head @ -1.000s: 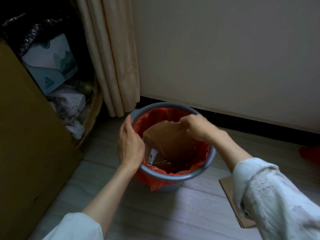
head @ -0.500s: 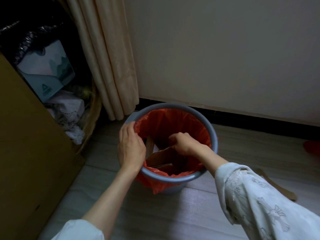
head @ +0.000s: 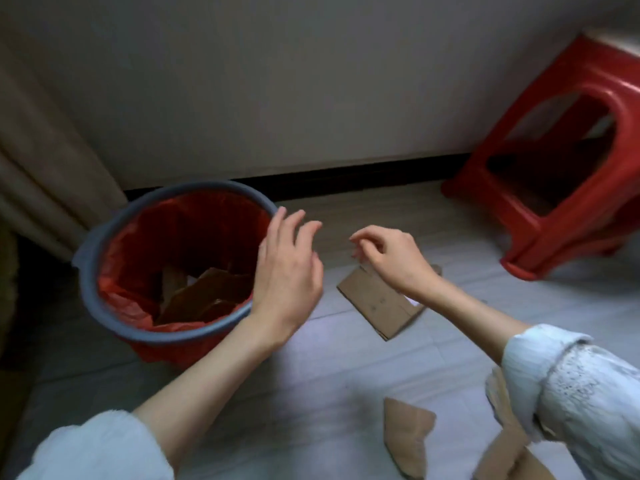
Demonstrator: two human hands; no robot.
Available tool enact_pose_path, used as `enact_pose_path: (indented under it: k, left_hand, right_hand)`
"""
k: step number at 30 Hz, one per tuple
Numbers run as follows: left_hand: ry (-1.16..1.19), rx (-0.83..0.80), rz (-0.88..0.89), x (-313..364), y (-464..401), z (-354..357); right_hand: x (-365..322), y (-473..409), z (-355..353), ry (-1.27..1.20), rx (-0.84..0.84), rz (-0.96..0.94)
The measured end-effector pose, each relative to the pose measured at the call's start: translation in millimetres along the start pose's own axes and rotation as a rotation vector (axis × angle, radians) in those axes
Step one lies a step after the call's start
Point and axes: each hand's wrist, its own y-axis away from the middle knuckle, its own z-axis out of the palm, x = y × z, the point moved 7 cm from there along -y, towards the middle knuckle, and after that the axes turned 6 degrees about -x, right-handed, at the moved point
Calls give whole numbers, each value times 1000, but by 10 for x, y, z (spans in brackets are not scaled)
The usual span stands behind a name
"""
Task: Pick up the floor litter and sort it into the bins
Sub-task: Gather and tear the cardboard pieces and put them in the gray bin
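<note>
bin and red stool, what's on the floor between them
In the head view, a flat cardboard piece lies on the floor between the bin and the red stool. Both hands hover over that stretch, the right hand above the cardboard.

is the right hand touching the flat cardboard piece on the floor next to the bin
Cannot tell. In the head view the right hand overlaps the upper edge of the flat cardboard piece, fingers curled loosely; neither contact nor gap shows plainly.

- The right hand (head: 391, 261) is covering the upper corner of the flat cardboard piece (head: 377, 303).
- The frame's right edge is cutting off the red stool (head: 561, 168).
- The bottom edge is cropping the cardboard scraps (head: 407, 438) at lower right.
</note>
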Motion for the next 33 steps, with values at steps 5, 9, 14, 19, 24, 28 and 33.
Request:
enact_pose_path:
  k: [5,9,14,19,24,28,33]
  left_hand:
    - [55,-346,211,543,364,793]
    - [-11,-659,216,599,612,1402]
    - [-158,-959,229,787,780,2210]
    - [-171,-1146,105,870,1420,2962]
    - [-400,-1197,288,1058,1842,3235]
    - [-469,-1104,306,1144,1864,3265]
    - [-389,-1126,243,1203,1653,3361]
  right_hand:
    - [1170,533,-33,292,-318,306]
    - [1862,916,97,334,-598,503]
    - [2538,1299,121,258,-610,629]
    - [3146,1803,14,537,-637,795]
    - [3386,2325,-15,396,-797,976]
    - [3495,2524,25,63,-715,1151]
    - [3376,2202,-1,60,-695,1010]
